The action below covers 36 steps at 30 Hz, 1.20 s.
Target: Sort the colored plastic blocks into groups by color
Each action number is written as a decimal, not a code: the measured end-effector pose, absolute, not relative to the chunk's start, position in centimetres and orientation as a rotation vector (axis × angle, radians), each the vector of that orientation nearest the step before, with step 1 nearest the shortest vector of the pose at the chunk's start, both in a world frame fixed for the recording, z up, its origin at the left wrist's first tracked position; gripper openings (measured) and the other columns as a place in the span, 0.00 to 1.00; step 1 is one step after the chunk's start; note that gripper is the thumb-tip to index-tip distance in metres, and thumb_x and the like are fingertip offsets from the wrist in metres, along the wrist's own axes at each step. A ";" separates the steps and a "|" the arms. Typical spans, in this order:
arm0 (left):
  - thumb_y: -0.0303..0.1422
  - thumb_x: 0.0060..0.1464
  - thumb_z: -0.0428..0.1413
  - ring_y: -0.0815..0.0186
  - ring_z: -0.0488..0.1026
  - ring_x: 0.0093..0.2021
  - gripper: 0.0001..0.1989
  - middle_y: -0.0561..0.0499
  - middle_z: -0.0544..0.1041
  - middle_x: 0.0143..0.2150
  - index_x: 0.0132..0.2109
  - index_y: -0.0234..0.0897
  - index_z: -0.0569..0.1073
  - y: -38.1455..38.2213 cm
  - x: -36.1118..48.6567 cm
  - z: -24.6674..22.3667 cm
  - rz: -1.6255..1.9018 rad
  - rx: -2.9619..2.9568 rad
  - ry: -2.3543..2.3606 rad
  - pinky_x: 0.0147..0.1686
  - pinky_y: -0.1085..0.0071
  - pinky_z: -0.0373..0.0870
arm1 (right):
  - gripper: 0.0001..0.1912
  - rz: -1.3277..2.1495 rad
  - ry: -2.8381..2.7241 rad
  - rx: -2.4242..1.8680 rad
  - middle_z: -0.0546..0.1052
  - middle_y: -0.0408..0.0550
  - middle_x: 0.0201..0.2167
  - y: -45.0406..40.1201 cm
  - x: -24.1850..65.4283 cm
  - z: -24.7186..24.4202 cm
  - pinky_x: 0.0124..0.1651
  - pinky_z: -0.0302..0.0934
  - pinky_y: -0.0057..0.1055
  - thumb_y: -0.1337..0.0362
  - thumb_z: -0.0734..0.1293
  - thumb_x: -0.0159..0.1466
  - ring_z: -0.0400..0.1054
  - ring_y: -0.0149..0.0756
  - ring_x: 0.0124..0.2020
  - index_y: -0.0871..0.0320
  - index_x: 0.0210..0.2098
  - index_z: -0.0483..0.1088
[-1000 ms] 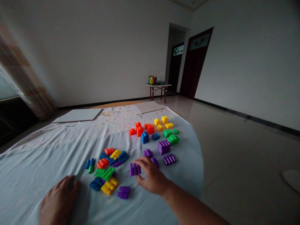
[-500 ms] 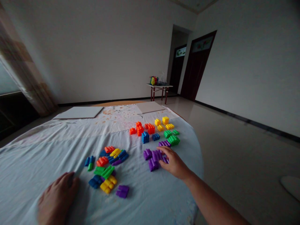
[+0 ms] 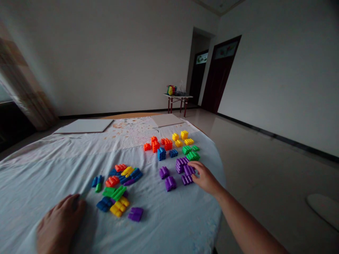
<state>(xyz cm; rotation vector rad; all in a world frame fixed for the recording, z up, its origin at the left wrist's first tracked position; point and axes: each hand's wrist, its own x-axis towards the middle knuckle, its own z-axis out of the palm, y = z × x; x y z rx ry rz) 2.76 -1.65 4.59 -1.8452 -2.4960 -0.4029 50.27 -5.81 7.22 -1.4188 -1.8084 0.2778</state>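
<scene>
My right hand (image 3: 205, 178) reaches over the purple blocks at the right of the table, thumb and fingers closed on a purple plastic building block (image 3: 189, 170). Close behind that block is a stacked purple block (image 3: 181, 164), and another purple block (image 3: 186, 180) lies just below it. To the left, apart from the hand, lie two more purple blocks, one farther back (image 3: 164, 172) and one nearer (image 3: 170, 183). My left hand (image 3: 61, 223) rests palm down on the cloth, holding nothing, left of a mixed pile of coloured blocks (image 3: 118, 192).
A single purple block (image 3: 136, 214) lies near the front. Orange (image 3: 155, 146), blue (image 3: 161, 153), yellow (image 3: 184, 134) and green blocks (image 3: 192, 156) stand grouped behind the purple ones. Two flat boards, left (image 3: 84, 126) and right (image 3: 167, 120), lie at the table's far side.
My right hand has moved the purple block right and slightly back, away from the two left purple blocks, to beside the purple stack. My left hand stays resting on the cloth.
</scene>
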 end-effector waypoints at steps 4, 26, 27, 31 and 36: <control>0.47 0.55 0.32 0.54 0.64 0.54 0.28 0.45 0.67 0.58 0.53 0.39 0.66 -2.0 3.3 5.3 -0.313 -1.857 -2.504 0.49 0.61 0.60 | 0.24 0.305 -1.828 -1.446 0.68 0.52 0.48 -6.0 50.3 6.9 0.55 0.58 0.42 0.76 0.60 0.53 0.62 0.39 0.52 0.57 0.49 0.66; 0.47 0.55 0.32 0.53 0.62 0.57 0.30 0.45 0.65 0.60 0.55 0.38 0.65 -2.0 3.1 5.2 -0.320 -1.885 -2.520 0.53 0.59 0.58 | 0.23 0.228 -1.903 -1.350 0.70 0.51 0.49 -3.6 48.7 9.3 0.56 0.57 0.42 0.71 0.63 0.56 0.63 0.40 0.52 0.56 0.51 0.66; 0.47 0.55 0.33 0.53 0.62 0.56 0.30 0.45 0.65 0.59 0.55 0.38 0.65 -1.9 3.0 5.2 -0.317 -1.889 -2.517 0.53 0.59 0.58 | 0.22 0.203 -1.893 -1.367 0.71 0.51 0.49 -3.2 49.2 9.6 0.56 0.57 0.42 0.71 0.63 0.55 0.63 0.40 0.52 0.56 0.51 0.66; 0.47 0.55 0.33 0.53 0.62 0.56 0.29 0.45 0.66 0.58 0.54 0.38 0.66 -1.7 2.4 4.6 -0.341 -1.905 -2.494 0.52 0.59 0.58 | 0.21 0.136 -1.860 -1.433 0.71 0.53 0.48 -1.9 50.5 10.8 0.57 0.56 0.42 0.72 0.63 0.55 0.63 0.40 0.52 0.59 0.48 0.68; 0.48 0.55 0.33 0.53 0.62 0.56 0.29 0.46 0.66 0.58 0.53 0.39 0.66 -1.6 2.3 4.2 -0.351 -1.877 -2.498 0.51 0.58 0.59 | 0.21 0.198 -1.885 -1.482 0.71 0.53 0.48 -2.9 51.0 11.3 0.53 0.59 0.40 0.72 0.63 0.54 0.65 0.40 0.49 0.59 0.49 0.68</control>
